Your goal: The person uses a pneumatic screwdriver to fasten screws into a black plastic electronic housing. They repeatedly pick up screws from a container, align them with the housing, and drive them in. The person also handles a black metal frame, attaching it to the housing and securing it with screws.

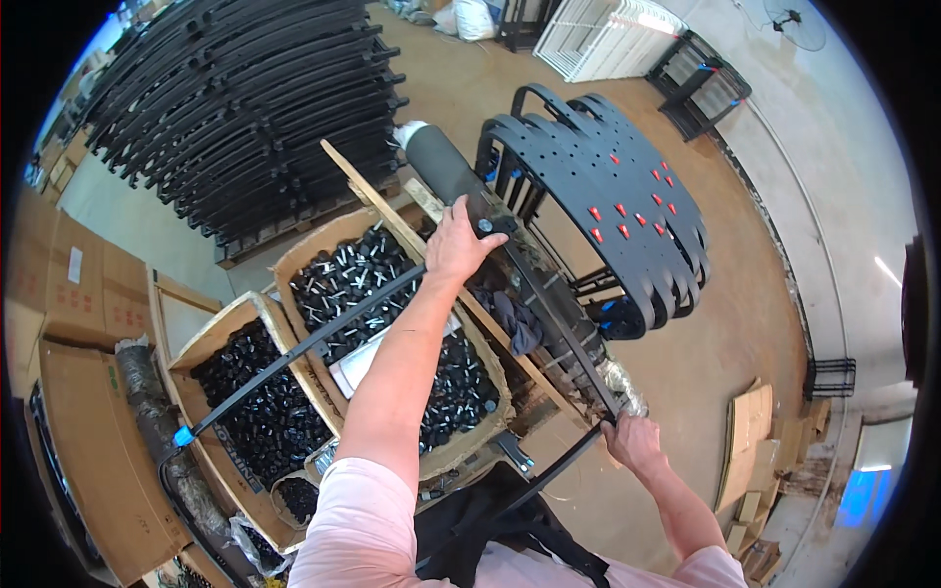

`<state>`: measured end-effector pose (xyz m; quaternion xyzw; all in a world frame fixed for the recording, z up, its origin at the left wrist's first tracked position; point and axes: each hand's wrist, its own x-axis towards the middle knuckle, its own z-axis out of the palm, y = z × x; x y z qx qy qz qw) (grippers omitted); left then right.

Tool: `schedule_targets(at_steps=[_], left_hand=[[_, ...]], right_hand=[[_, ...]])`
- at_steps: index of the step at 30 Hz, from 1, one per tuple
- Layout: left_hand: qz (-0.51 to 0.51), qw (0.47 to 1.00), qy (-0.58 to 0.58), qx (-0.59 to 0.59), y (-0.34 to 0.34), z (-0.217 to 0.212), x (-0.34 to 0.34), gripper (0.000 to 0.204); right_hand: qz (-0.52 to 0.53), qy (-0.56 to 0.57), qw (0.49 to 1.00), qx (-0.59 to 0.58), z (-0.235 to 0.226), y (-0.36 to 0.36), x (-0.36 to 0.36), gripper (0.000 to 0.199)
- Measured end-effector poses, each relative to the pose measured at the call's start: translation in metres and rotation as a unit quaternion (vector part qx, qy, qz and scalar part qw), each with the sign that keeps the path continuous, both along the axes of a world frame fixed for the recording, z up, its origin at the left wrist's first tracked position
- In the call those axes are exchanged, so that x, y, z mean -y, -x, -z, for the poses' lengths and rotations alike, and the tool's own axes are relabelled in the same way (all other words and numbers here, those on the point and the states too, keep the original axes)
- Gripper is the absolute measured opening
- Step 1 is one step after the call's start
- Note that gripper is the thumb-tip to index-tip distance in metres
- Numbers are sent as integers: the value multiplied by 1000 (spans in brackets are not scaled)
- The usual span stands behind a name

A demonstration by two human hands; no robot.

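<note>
A black square-tube metal frame (556,311) lies across in front of me, its bars meeting at corners. Its left bar runs down to an end with a blue wrap (183,436). My left hand (457,242) is closed over the far corner, thumb pointing right, beside a round black knob (484,225). At the near right corner, my right hand (636,440) has its fingers wrapped round the tube. Under the frame stands a carton of black feet with silver bolts (343,279). Left of it is a carton of small black plastic caps (260,402).
Black frames (265,108) are stacked on a pallet at far left. Curved dark panels with red pieces (608,186) stand at right. A padded grey roll (437,157) lies beyond my left hand. Cardboard boxes (98,265) line the left; flattened cardboard (745,441) leans at right.
</note>
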<state>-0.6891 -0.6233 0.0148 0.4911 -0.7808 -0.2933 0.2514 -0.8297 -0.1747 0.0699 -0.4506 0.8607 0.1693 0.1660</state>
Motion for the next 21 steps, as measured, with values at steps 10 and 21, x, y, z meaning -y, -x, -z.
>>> schedule_targets(at_steps=[10,21], left_hand=[[-85,975,203,-20,-61,6,68,57],[-58,947,268,165,-97,13,101,62]], right_hand=[[-1,7,1000,10,2,2,-3,47],[-2,18,1000,23,-6,5,1,46]])
